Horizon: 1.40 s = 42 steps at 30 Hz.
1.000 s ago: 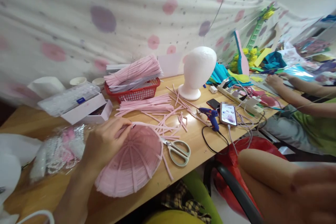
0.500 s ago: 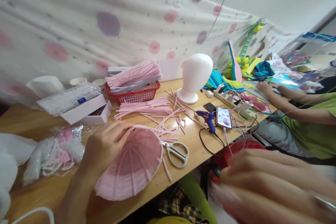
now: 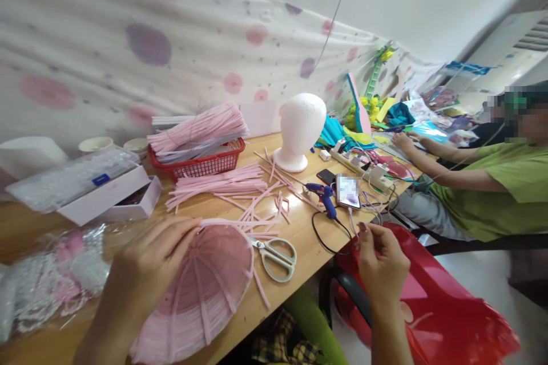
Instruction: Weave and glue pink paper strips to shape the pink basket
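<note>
Our left hand [image 3: 156,254] is at the upper left edge of the pink ribbed dome [image 3: 201,291], which sits at the near side of the table [image 3: 306,245]. Its fingers are closed on the dome's rim, together with the end of a pale pink strip [image 3: 240,222] that runs along the top edge.

We have our right hand [image 3: 383,259] raised off the table's edge, over a shiny red cover [image 3: 458,296] beside a black armrest [image 3: 349,291]. Its fingers are curled and drawn together at the tips; whether they pinch something small, we cannot tell.

Just right of the dome we see scissors [image 3: 278,262], and behind it loose pink strips [image 3: 220,182]. Further back stand a red basket [image 3: 197,167] and a white foam head [image 3: 302,131]. A blue glue gun [image 3: 323,197] lies near a lit phone [image 3: 348,191]. At right sits a co-worker in a green shirt [image 3: 514,194].
</note>
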Each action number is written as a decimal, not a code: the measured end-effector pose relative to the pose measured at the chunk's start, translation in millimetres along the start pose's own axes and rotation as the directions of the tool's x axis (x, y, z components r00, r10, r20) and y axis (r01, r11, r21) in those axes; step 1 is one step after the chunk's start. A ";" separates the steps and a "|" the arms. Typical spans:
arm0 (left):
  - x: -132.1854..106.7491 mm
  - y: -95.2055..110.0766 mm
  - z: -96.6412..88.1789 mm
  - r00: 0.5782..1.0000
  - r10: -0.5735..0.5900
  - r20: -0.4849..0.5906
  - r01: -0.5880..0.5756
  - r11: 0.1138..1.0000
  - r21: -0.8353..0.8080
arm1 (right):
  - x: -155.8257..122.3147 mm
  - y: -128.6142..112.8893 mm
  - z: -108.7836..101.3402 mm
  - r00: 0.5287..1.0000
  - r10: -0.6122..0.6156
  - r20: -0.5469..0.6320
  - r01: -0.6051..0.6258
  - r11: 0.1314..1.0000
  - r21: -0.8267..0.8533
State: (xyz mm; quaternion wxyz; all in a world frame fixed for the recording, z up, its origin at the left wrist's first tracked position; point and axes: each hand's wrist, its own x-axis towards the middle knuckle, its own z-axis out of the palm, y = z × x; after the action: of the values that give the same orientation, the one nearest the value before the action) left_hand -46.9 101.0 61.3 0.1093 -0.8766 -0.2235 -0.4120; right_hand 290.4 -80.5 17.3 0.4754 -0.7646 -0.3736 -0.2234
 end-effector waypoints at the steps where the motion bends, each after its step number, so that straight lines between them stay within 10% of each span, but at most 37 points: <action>1: 1.7 1.7 -0.7 1.000 0.004 -0.002 -0.004 1.000 -0.011 | -3.4 -9.8 5.8 0.999 -0.037 0.028 0.035 0.996 0.082; 10: 16.9 30.5 -4.6 0.996 0.087 0.003 -0.086 0.985 -0.147 | -39.1 -120.5 65.1 0.752 -0.594 0.285 0.276 0.676 0.683; 23: -13.3 37.7 -9.8 0.970 -0.224 -0.090 0.228 0.973 0.027 | -43.7 -133.4 90.6 0.863 -0.447 0.236 0.138 0.657 0.741; 42: -28.1 48.1 2.8 0.808 -0.528 -0.261 0.564 0.821 0.084 | -43.1 -134.4 91.3 0.868 -0.404 0.289 0.067 0.671 0.739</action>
State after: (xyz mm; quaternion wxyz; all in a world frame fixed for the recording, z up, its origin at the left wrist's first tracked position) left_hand -37.6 51.4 37.4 0.0796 -0.7107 -0.4845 -0.5038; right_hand 157.1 21.8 21.6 0.6029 -0.4956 -0.6232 0.0501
